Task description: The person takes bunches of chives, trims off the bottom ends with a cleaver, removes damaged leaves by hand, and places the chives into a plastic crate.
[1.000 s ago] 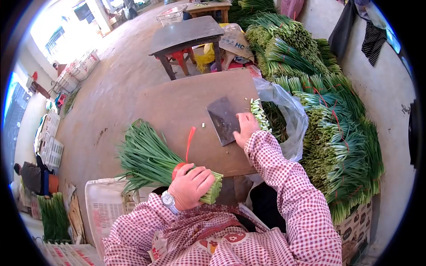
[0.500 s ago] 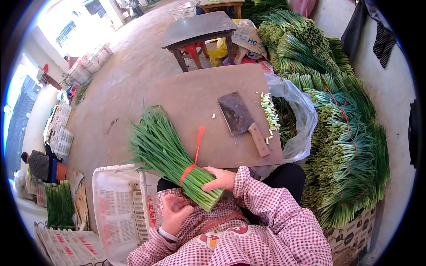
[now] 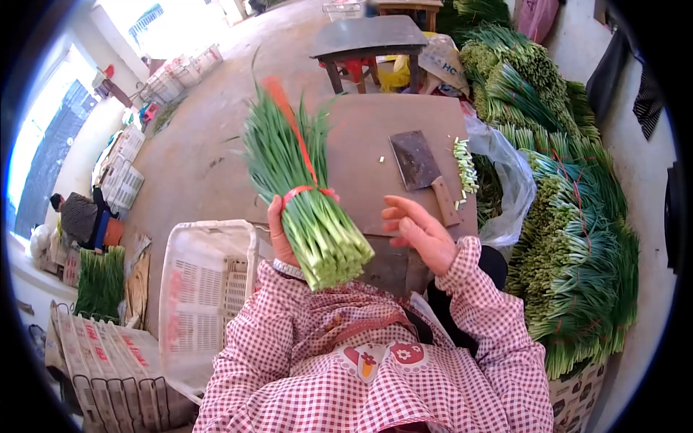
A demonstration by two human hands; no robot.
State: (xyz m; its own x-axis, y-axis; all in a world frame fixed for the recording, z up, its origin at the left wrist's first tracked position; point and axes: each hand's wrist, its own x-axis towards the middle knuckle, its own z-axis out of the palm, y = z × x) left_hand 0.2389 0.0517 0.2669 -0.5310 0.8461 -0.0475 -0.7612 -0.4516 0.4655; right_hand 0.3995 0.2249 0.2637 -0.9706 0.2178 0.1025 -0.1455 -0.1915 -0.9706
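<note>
A bunch of green garlic chives [image 3: 307, 209], bound with a red tie [image 3: 299, 191], is gripped by my left hand [image 3: 280, 234] around its lower part. Its pale cut ends face me and its leaves point away over the board's left edge. The loose tail of the tie sticks up, smeared by motion. My right hand [image 3: 421, 229] is apart from the bunch, to its right, with fingers spread and nothing in them. Beyond it on the brown board [image 3: 361, 137] lies a cleaver [image 3: 415, 162] with a wooden handle, beside short cut stem pieces [image 3: 464, 164].
A white plastic crate [image 3: 206, 289] stands at my left. Large piles of bundled chives [image 3: 570, 238] line the right side, next to a clear plastic bag [image 3: 516, 195]. A dark small table [image 3: 368, 36] stands ahead. Another person [image 3: 83, 216] is low at the far left.
My left hand has taken hold of the chives, and my right hand has let go and moved right. The bunch is raised and turned more upright, cut ends toward me.
</note>
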